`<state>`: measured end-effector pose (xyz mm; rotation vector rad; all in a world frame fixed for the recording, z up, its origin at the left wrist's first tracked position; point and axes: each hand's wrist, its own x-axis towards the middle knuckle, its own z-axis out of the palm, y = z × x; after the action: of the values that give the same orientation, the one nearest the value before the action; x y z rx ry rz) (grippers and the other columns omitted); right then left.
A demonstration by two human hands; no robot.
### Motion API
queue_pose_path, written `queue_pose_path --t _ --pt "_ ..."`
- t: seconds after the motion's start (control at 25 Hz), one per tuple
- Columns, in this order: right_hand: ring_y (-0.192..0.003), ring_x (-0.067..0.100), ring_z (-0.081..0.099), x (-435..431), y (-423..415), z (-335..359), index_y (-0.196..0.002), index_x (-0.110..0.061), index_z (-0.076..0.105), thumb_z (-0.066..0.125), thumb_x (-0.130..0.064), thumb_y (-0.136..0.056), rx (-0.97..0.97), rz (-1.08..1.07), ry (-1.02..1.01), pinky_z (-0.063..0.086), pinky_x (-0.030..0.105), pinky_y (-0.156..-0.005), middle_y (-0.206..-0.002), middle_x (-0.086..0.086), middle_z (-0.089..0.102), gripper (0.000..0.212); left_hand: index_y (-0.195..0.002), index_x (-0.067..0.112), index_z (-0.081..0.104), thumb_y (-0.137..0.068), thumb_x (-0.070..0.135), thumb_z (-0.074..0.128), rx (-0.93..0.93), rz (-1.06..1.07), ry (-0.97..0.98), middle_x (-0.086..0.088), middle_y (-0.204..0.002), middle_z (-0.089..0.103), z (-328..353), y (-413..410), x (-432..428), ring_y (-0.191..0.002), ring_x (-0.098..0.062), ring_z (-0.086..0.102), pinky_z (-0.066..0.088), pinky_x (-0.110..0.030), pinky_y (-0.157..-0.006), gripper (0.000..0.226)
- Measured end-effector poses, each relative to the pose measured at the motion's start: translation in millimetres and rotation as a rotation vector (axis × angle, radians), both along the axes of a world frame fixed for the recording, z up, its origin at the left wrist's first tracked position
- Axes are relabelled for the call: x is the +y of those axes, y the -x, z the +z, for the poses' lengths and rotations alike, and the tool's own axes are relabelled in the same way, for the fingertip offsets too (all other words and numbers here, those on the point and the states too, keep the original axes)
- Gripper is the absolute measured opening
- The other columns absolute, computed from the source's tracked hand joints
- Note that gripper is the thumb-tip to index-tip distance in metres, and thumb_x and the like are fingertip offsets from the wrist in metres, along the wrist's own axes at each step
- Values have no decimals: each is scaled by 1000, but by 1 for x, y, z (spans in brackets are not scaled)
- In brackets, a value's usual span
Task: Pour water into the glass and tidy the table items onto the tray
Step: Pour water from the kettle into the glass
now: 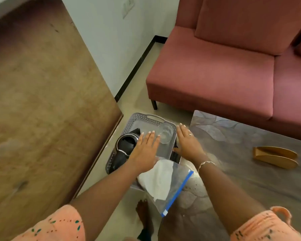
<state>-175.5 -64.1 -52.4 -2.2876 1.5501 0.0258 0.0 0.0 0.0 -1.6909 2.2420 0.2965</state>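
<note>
- The grey tray (141, 117) is at the left corner of the table (250, 162).
- The glass (165, 133), with some water in it, stands in the tray at 1 o'clock; the black kettle (124, 146) is at 9 o'clock.
- A clear zip bag (170, 185) with white cloth lies at the tray's 6 o'clock end.
- The left hand (144, 152) is flat above the tray with straight fingers, gripping nothing.
- The right hand (188, 141), fingers also straight, is at the 3 o'clock rim and holds nothing.

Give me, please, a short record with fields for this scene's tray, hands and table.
tray: grey, perforated, beside the table
in tray: black kettle, glass
zip bag: holds white cloth, over tray's near end
left hand: open, flat above kettle
right hand: open, at tray's right rim
on table: wooden ornament
</note>
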Motion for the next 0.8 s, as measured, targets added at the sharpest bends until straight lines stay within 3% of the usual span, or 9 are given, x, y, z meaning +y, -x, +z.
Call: queue_pose_path --t 0.24,0.44,0.6,0.8 --pt "-143 29 6 -38 -39 -60 -146 -4 5 67 -33 -80 83 57 -18 8 35 -116 -155 15 7 95 -148 7 -7 -96 43 36 52 36 51 -18 -156 -6 -19 -19 -31 -144 -30 -10 -10 -41 -115 76" --pt "-143 32 1 -59 -58 -89 -146 -6 -1 66 -26 -81 149 101 -8 7 40 -116 -154 19 -1 95 -148 10 -6 -97 41 36 164 167 -37 -12 -157 -6 -23 -26 -47 -144 -24 -11 -10 -37 -116 73" --pt "-142 35 7 -65 -63 -107 -147 -10 4 61 -21 -85 160 63 -12 17 43 -114 -154 18 6 84 -148 12 0 -96 38 42 418 315 -113 -6 -158 1 -13 -28 -58 -145 -17 -5 -5 -32 -118 72" --pt "-128 38 34 -68 -66 -112 -144 -11 21 66 -16 -79 117 15 25 39 42 -101 -145 19 29 80 -149 15 8 -95 32 48 780 527 -136 -2 -157 11 4 -26 -66 -144 -15 11 17 -28 -114 70"
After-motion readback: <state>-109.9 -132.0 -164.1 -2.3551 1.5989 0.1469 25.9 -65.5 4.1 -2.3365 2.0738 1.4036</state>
